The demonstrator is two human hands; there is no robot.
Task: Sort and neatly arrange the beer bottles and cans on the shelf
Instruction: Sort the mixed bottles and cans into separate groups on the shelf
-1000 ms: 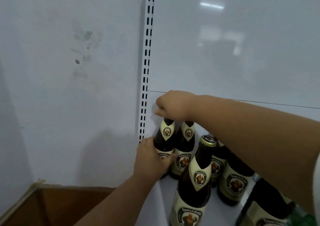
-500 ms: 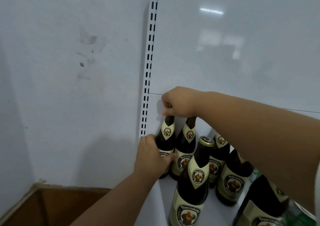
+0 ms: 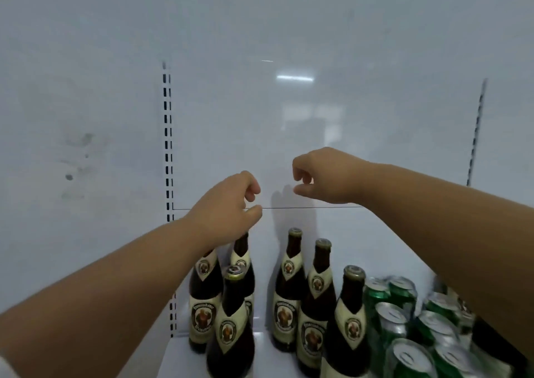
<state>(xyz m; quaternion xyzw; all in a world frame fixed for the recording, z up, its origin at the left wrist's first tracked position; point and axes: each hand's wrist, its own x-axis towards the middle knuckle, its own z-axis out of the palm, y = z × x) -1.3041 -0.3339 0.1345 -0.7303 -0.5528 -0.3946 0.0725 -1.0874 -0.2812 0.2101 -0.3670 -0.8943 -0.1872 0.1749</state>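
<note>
Bottles (image 3: 289,285) now stand upright in two short rows at the shelf's (image 3: 260,346) left end, green cans (image 3: 404,314) just beside them, both hands having let go: left hand (image 3: 231,201) and right hand (image 3: 320,175) hover above, loosely curled grip empty, so the bottle rows look settled.

Both bare forearms reach forward and upward, converging toward the middle. The left hand (image 3: 231,201) is raised, fingers loosely curled, thumb just under them, grip holding nothing. The right hand (image 3: 323,175) sits slightly higher, fingers curled downward, thumb extended leftward; it appears empty too, though the fingertips are blurred.
</note>
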